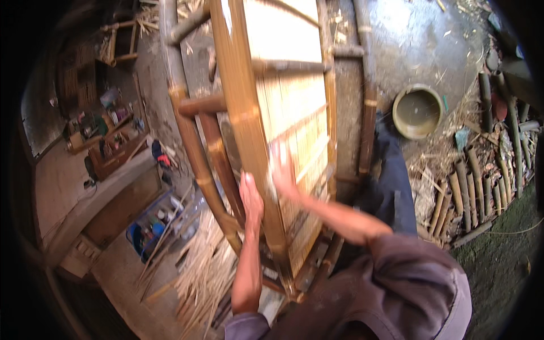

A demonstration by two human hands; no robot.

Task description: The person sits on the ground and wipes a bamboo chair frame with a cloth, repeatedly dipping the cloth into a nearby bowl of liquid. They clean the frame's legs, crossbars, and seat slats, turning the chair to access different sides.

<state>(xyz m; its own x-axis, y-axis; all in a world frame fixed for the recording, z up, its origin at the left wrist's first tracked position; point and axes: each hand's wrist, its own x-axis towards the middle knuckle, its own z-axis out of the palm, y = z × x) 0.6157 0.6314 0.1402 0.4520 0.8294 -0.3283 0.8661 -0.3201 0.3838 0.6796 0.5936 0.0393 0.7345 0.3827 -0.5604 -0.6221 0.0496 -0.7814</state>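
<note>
A long bamboo furniture frame [243,107] stands in front of me, with round bamboo poles and rungs on its left side. Within it lies a panel of pale split-bamboo slats [303,122], brightly lit at the far end. My left hand [251,195] rests against the left face of the thick bamboo rail, fingers straight and together, pointing away from me. On the rail's other side, my right hand [283,170] lies flat at the panel's edge with fingers stretched out, slightly blurred. Neither hand shows a tool in it.
A round basin of water [418,111] stands on the wet floor at right. Cut bamboo lengths [473,190] line the right edge. Split strips [207,260] lie in a heap at lower left, beside a blue bin [148,226]. A wooden toolbox [119,154] sits on a ledge farther left.
</note>
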